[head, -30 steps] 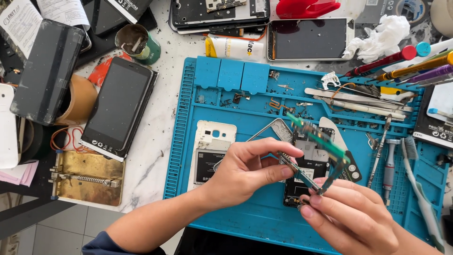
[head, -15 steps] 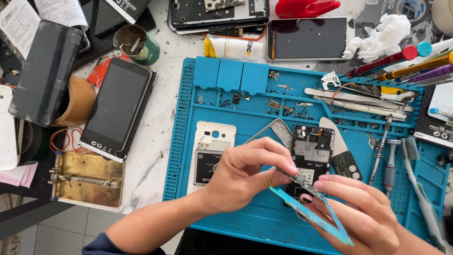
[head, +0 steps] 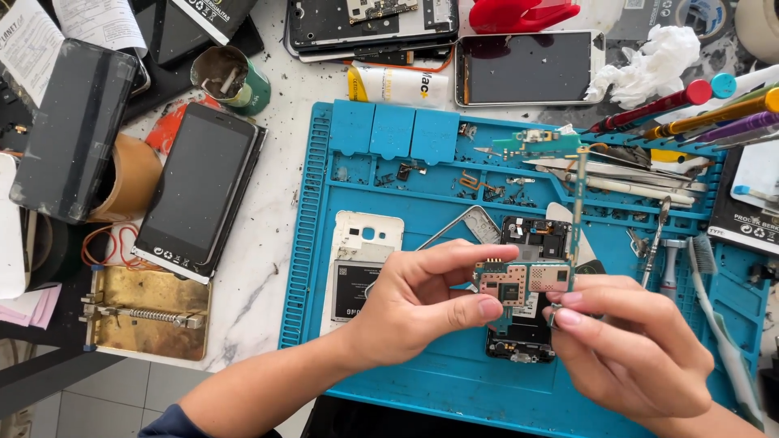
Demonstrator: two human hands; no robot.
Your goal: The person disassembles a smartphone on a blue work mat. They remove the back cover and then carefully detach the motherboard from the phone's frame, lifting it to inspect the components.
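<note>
1. Left hand [head: 422, 296]: raised above the mat; thumb and forefinger pressed onto the left edge of a small teal-green phone circuit board with pink-tinted metal shields [head: 523, 282], the grip pinching it.
2. Right hand [head: 629, 345]: opposite, fingertips pinching the board's right edge. A narrow teal strip of the same board runs upward from that edge toward the tool row.
3. Circuit board, position: held in the air between both hands, directly over an opened black phone chassis [head: 526, 324] lying on the mat.
4. Risk, as judged: both holds are on thin edges only; a slip would drop the board onto the chassis, and twisting between two hands could bend the narrow strip.
5. Blue silicone repair mat with ridged compartments [head: 454, 381]: covers the worktop's centre. A white phone back cover with a battery [head: 361, 268] lies left of the chassis.
6. Further up: loose screws and small parts in the mat's trays [head: 487, 186]; these could scatter if a hand knocks them.
7. Right: screwdrivers with coloured handles [head: 698, 105].
8. Left, off the mat: a dark-screened smartphone lying flat [head: 199, 191]; a brass-coloured board-holding clamp [head: 146, 312].
</note>
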